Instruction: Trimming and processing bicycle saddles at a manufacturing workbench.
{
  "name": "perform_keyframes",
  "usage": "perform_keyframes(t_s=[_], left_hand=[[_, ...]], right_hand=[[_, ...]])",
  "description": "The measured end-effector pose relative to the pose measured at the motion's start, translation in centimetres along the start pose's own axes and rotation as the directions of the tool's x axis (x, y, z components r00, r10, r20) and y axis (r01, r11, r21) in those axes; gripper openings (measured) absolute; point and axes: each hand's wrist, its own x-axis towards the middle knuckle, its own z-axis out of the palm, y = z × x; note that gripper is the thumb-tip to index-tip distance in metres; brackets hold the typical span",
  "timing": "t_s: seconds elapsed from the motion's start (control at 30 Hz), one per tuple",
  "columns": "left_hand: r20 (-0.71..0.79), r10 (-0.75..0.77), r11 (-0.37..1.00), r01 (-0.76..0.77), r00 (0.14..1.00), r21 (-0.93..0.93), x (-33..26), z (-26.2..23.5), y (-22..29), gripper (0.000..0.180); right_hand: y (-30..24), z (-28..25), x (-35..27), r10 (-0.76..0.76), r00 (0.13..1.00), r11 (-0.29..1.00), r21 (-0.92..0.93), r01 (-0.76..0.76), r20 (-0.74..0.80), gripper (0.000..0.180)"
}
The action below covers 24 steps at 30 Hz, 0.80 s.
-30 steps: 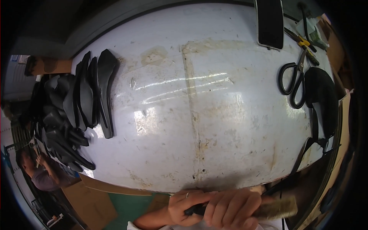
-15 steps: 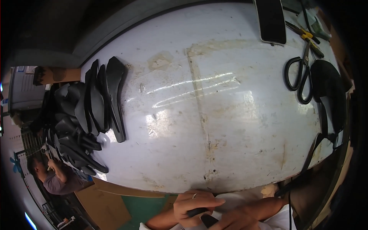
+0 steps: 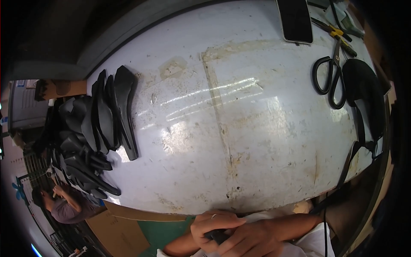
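Note:
Both my hands meet low in the picture, just off the table's near edge. My left hand (image 3: pixel 209 226), with a ring on one finger, is closed around a small black piece (image 3: pixel 218 235) that looks like rubber or soft plastic. Most of that piece is covered by fingers, so its full shape cannot be told. My right hand (image 3: pixel 252 239) lies against the left one, its fingers bent over the lower end of the same black piece. On the table's left side lies a heap of curved black moulded parts (image 3: pixel 87 124), several of them long and tapering.
Black-handled scissors (image 3: pixel 332 79), yellow-handled pliers (image 3: pixel 338 33) and a phone (image 3: pixel 295 21) lie at the far right of the white table (image 3: pixel 192 141). Beside the scissors is a black pouch-like thing (image 3: pixel 364 85) with a strap. Cardboard (image 3: pixel 117 227) stands below left; another person (image 3: pixel 70 205) works beyond.
My right hand has moved up and left over the black piece, covering its lower end. The whole view has shifted slightly, and the table things appear a little further left.

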Motion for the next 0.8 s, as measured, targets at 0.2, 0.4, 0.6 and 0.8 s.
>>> perform_keyframes(t_s=[0.2,0.4,0.6,0.8], left_hand=[[0.0,-0.081,0.985,0.08,0.997,-0.154,-0.4,0.1,0.2,0.022],[0.114,-0.03,0.988,0.046,0.993,-0.146,-0.4,-0.7,-0.3,0.051],[0.058,0.012,0.999,-0.014,0.998,0.033,-0.3,-0.6,0.1,0.03],[0.14,-0.233,0.966,0.245,0.962,-0.078,-0.3,-0.5,1.3,0.039]], right_hand=[[-2.3,0.7,-1.8,0.041,0.994,0.999,-0.021,-0.039,0.102,0.012],[-2.1,1.5,-2.6,0.101,0.995,0.99,-0.103,-0.1,0.009,0.013],[-1.5,1.1,-1.7,0.154,0.982,0.984,-0.071,-0.162,-0.108,0.017],[-6.2,-1.1,-0.8,0.285,0.956,0.937,-0.234,-0.26,0.076,0.019]])
